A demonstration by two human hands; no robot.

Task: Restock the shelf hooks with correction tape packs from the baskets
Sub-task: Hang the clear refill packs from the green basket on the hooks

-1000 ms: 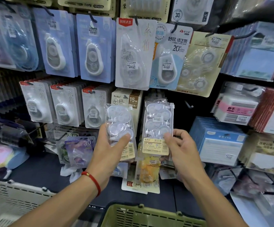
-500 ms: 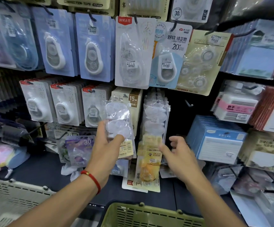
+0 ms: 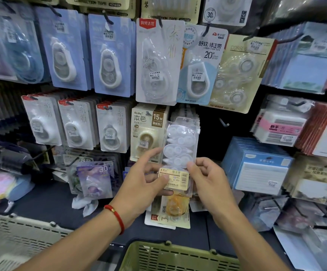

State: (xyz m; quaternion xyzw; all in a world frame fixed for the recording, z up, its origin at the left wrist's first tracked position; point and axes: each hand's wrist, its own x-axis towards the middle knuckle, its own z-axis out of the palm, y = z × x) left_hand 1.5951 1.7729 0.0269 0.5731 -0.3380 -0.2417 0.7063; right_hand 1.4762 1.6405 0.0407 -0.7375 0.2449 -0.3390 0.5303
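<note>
Left hand (image 3: pixel 141 182) and right hand (image 3: pixel 207 180) both pinching clear correction tape pack (image 3: pixel 180 151) at label end, against hanging packs, above green basket (image 3: pixel 170 257).

Dark shelf (image 3: pixel 47 200) under hooks, with loose correction tape packs (image 3: pixel 94 178).

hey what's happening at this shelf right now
A person is restocking correction tape. Both hands hold a clear multi-pack up at the hook row, beside the beige 15M pack. The left hand grips its label end; the right hand pinches the edge. A green basket sits below.
</note>
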